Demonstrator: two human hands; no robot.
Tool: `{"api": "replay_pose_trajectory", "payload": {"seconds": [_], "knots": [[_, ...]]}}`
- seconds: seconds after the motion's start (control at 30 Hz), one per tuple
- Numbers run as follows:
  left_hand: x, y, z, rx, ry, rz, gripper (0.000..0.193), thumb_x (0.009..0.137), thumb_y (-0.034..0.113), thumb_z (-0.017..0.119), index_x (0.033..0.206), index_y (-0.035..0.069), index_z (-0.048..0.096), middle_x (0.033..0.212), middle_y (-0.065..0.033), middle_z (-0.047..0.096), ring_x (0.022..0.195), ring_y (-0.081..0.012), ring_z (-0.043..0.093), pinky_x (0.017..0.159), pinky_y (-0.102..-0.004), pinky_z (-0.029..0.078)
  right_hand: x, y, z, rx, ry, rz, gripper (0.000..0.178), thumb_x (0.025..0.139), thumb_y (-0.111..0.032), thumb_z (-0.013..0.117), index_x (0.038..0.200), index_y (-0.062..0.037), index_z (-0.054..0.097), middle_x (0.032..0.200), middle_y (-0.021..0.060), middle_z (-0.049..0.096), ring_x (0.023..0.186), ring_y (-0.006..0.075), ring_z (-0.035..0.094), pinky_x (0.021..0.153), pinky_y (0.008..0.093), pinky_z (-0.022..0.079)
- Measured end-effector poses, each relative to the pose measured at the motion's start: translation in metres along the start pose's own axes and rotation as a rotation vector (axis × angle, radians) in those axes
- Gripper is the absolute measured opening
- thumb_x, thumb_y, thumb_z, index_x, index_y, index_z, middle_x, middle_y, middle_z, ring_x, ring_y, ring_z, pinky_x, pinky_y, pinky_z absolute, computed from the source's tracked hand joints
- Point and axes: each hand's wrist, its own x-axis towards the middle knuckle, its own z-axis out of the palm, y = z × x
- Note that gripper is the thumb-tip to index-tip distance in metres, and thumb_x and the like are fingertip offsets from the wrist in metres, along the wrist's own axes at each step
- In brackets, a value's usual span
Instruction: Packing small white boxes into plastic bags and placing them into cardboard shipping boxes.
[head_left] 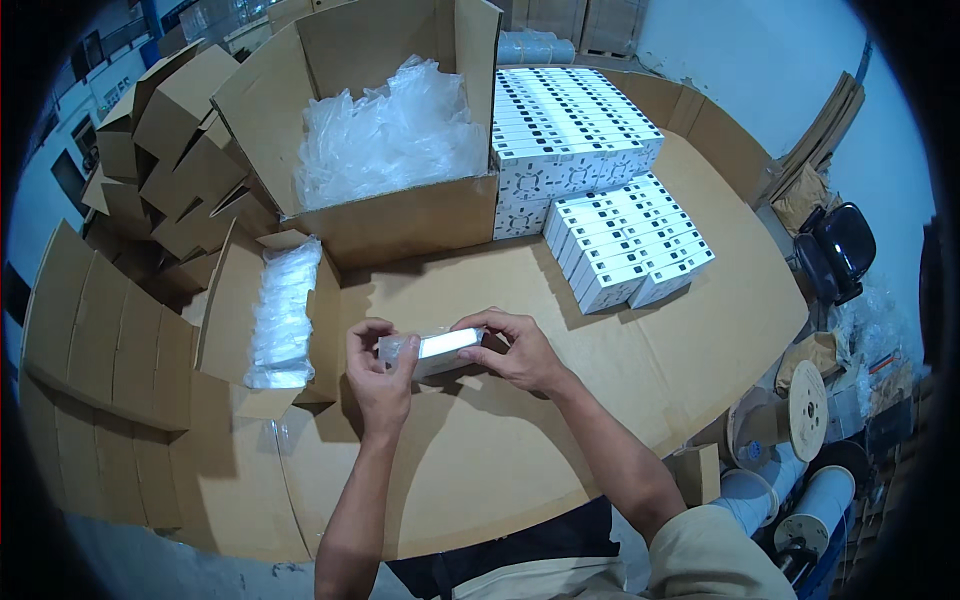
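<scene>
Several folded cardboard boxes (165, 150) are stacked at far left, beside a small open carton of clear plastic bags (283, 312). Over the cardboard-covered table (500, 450), the left hand (380, 372) pinches the open end of a clear plastic sleeve (398, 349), while the right hand (512, 350) closes around a small white box (447, 345), half inside that sleeve. Farther right lie rows of white boxes (625, 245).

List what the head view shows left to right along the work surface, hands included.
Small carton of clear bags → left hand → small white box held in both hands → right hand → rows of white boxes.
</scene>
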Motion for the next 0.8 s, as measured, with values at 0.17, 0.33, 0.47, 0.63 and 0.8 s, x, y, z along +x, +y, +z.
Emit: {"api": "replay_pose_trajectory", "payload": {"seconds": [0.17, 0.33, 0.47, 0.63, 0.8], "knots": [[-0.004, 0.014, -0.006, 0.592, 0.164, 0.696, 0.042, 0.079, 0.013, 0.088, 0.113, 0.009, 0.064, 0.105, -0.0062, 0.064, 0.107, -0.0250, 0.055, 0.096, -0.0419, 0.044, 0.000, -0.007, -0.001, -0.015, -0.020, 0.077, 0.028, 0.091, -0.003, 0.076, 0.119, -0.0020, 0.071, 0.109, 0.0041, 0.067, 0.093, 0.0094, 0.062, 0.077, 0.0243, 0.052], [-0.014, 0.030, -0.005, 0.862, -0.083, 0.907, 0.029, 0.077, 0.015, 0.088, 0.104, 0.015, 0.076, 0.107, 0.0025, 0.073, 0.113, -0.0245, 0.057, 0.109, -0.0491, 0.038, 0.000, -0.001, -0.004, -0.009, -0.035, 0.046, 0.027, 0.091, -0.003, 0.075, 0.118, -0.0020, 0.071, 0.110, 0.0045, 0.068, 0.096, 0.0100, 0.063, 0.079, 0.0248, 0.052], [-0.007, 0.022, -0.003, 0.830, -0.161, 0.770, 0.033, 0.078, 0.015, 0.086, 0.110, 0.020, 0.079, 0.109, 0.0053, 0.076, 0.118, -0.0251, 0.058, 0.121, -0.0528, 0.027, 0.001, -0.001, -0.002, -0.028, -0.032, -0.020, 0.027, 0.091, -0.002, 0.074, 0.118, -0.0014, 0.071, 0.112, 0.0047, 0.068, 0.099, 0.0109, 0.063, 0.081, 0.0256, 0.053], [0.002, 0.017, -0.006, 0.693, -0.191, 0.631, 0.037, 0.077, 0.013, 0.087, 0.112, 0.017, 0.078, 0.109, 0.0035, 0.077, 0.115, -0.0265, 0.061, 0.121, -0.0562, 0.027, 0.002, -0.004, -0.004, -0.041, -0.042, -0.037, 0.027, 0.090, -0.001, 0.074, 0.117, -0.0020, 0.070, 0.116, 0.0055, 0.068, 0.103, 0.0119, 0.063, 0.083, 0.0261, 0.053], [0.006, 0.010, -0.009, 0.452, -0.231, 0.399, 0.043, 0.075, 0.006, 0.088, 0.116, 0.006, 0.073, 0.109, -0.0066, 0.075, 0.109, -0.0252, 0.066, 0.113, -0.0505, 0.041, 0.002, -0.004, -0.003, -0.045, -0.047, -0.067, 0.028, 0.090, 0.001, 0.073, 0.117, -0.0026, 0.070, 0.118, 0.0064, 0.067, 0.104, 0.0129, 0.063, 0.083, 0.0263, 0.053]]}}
